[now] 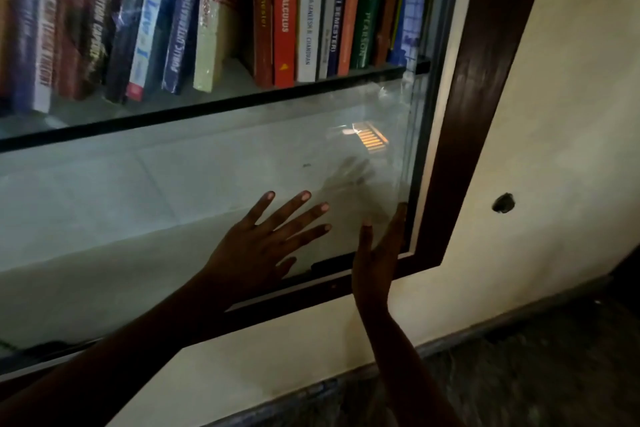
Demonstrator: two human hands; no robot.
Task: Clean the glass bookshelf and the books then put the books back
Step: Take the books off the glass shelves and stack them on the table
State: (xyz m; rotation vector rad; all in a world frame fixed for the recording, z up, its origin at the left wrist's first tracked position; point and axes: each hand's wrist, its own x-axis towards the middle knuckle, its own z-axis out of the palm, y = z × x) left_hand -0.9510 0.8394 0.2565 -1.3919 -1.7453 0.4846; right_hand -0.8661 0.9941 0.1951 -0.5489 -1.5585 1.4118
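Note:
The glass door (pixel 138 218) of the bookshelf covers the lower compartment, which shows no books behind it. My left hand (pixel 263 239) lies flat on the glass with fingers spread. Edge-on to the pane at its right end is my right hand (pixel 377 253), fingers straight, fingertips at the glass edge beside the dark wooden frame (pixel 464 149). A row of upright and leaning books (pixel 284 17) stands on the upper shelf (pixel 207 107) behind the glass.
A cream wall (pixel 561 114) with a small dark hole (pixel 504 203) lies to the right of the frame. Below the frame runs a cream ledge (pixel 277 357), then a dark floor (pixel 519 374). A bright reflection (pixel 372 140) shows on the glass.

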